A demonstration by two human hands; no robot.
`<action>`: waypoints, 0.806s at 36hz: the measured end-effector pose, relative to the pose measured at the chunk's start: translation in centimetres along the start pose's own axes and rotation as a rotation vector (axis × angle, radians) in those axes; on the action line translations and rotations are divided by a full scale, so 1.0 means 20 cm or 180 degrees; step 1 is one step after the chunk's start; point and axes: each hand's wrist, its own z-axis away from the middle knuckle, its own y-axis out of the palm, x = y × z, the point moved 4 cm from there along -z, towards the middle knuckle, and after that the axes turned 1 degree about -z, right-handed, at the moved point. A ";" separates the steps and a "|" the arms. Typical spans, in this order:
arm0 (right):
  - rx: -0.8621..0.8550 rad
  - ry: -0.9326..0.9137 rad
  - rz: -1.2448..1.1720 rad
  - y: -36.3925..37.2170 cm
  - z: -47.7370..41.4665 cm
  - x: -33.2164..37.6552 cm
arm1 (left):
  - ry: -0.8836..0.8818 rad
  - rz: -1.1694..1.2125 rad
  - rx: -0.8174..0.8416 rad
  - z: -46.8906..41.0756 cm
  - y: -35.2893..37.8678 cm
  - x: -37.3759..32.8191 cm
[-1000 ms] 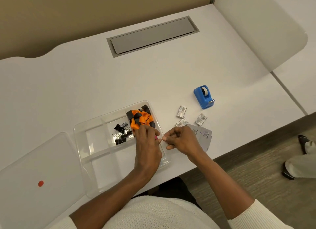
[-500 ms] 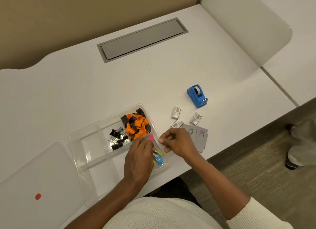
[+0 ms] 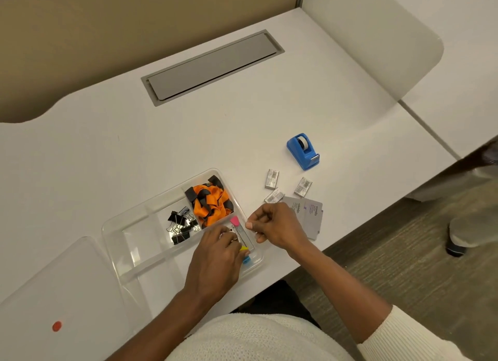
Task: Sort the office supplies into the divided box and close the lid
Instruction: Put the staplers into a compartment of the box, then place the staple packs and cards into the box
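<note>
A white table (image 3: 188, 134) carries everything, with a long grey recessed cable flap (image 3: 213, 64) set into its far part. On it lie a clear plastic divided box (image 3: 140, 249), its clear lid with a red dot (image 3: 62, 301) just beside it on the left, a blue tape dispenser (image 3: 303, 151), three small grey staple boxes (image 3: 272, 178) and two grey paper packets (image 3: 310, 216) near the front edge.

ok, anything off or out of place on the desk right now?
Nothing spilled or damaged. Unsorted items remain outside the divided box: three small staple boxes, two grey packets and the blue tape dispenser. The lid lies off to the left.
</note>
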 end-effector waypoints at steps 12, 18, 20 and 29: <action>-0.1767 -0.0185 0.0973 -0.29 0.07 -0.13 | -0.0216 0.0186 -0.0392 -0.24 -0.18 -0.11; -0.1985 0.0518 0.1268 -0.44 0.09 -0.30 | -0.0557 0.0936 0.0159 -0.46 -0.10 -0.25; -0.1920 0.0729 0.1221 -0.46 0.08 -0.35 | -0.0722 0.0990 0.0477 -0.53 -0.03 -0.28; -0.1781 0.0857 0.1175 -0.36 0.06 -0.35 | -0.1076 0.1080 0.1091 -0.67 0.08 -0.38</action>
